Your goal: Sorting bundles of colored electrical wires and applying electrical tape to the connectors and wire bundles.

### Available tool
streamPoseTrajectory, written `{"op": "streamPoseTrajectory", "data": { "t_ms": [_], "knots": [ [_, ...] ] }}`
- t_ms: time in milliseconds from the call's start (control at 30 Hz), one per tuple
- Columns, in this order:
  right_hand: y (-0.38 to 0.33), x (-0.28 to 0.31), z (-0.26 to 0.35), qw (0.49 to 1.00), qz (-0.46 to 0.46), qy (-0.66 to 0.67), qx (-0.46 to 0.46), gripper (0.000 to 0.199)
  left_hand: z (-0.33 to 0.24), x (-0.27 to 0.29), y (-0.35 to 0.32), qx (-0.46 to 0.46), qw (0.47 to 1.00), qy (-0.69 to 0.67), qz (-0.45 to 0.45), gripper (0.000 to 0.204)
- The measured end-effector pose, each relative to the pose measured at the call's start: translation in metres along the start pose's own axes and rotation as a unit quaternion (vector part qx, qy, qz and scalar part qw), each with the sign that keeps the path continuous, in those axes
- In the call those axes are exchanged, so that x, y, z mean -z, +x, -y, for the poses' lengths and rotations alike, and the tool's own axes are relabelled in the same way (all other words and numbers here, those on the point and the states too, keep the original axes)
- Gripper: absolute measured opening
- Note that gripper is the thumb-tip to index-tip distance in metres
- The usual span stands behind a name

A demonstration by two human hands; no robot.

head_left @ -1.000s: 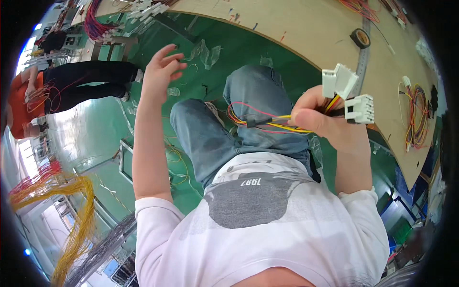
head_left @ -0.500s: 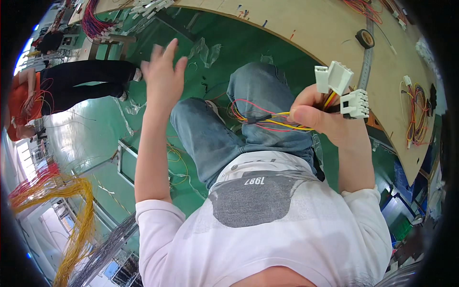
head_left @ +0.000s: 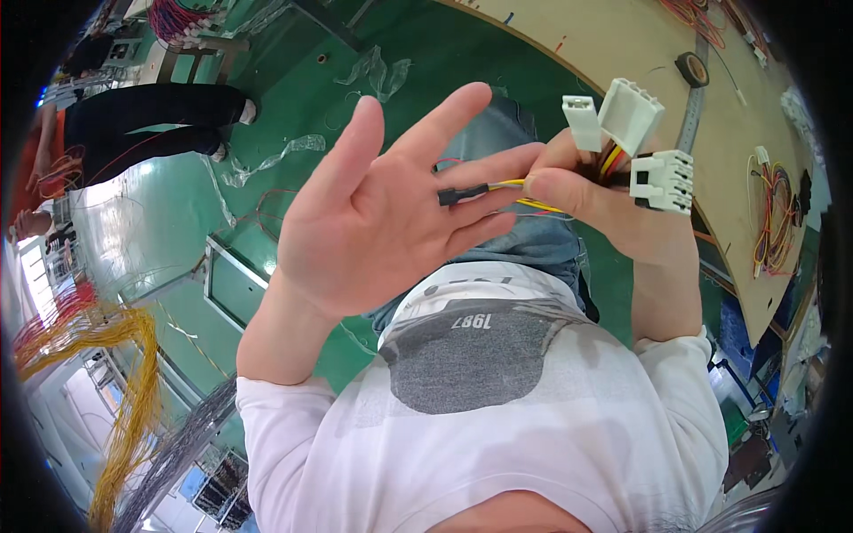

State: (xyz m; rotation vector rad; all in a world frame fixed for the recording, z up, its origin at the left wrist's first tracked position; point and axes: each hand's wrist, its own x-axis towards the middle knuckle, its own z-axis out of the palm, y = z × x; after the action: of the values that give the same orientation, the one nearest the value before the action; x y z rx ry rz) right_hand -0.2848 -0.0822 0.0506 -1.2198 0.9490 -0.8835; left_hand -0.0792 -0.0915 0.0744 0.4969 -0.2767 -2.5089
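My right hand (head_left: 613,213) pinches a wire harness between thumb and fingers. Above and beside its fingers stick out a small white connector (head_left: 582,123), a wide white connector (head_left: 633,115) and a toothed white connector (head_left: 662,182). Yellow, red and dark wires run into them. On the other side of the grip, yellow wires lead left to a wrapped black section (head_left: 464,194), which lies in front of the fingers of my left hand. That left hand (head_left: 364,218) is open, palm showing and fingers spread, its fingertips close to the right hand. It grips nothing.
At the right stands a wooden board (head_left: 613,53) with a black tape roll (head_left: 691,69), a metal ruler (head_left: 692,120) and a coiled wire harness (head_left: 777,213). Yellow wires (head_left: 138,382) hang at lower left, near a metal frame (head_left: 233,271). Another person (head_left: 160,133) stands at far left. Plastic scraps (head_left: 280,158) litter the floor.
My left hand has come right and nearer from the upper left, turning its palm into view beside the harness wires. The right hand keeps its hold, almost in place.
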Motion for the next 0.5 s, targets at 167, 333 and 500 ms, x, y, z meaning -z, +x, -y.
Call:
{"op": "streamPoseTrajectory", "data": {
  "t_ms": [167,333,500],
  "knots": [
    [-0.001,-0.001,0.003,0.999,0.002,-0.037,-0.004,0.014,0.005,0.001,-0.001,-0.007,0.999,0.036,0.004,0.055],
    [0.0,-0.011,0.004,0.999,-0.008,-0.028,0.018,0.014,0.013,-0.004,-0.001,-0.03,0.978,0.194,-0.074,0.055],
    [0.003,0.002,0.002,0.998,0.045,-0.042,-0.021,0.016,0.015,-0.009,-0.01,-0.102,0.95,0.272,-0.112,0.054]
  ]
}}
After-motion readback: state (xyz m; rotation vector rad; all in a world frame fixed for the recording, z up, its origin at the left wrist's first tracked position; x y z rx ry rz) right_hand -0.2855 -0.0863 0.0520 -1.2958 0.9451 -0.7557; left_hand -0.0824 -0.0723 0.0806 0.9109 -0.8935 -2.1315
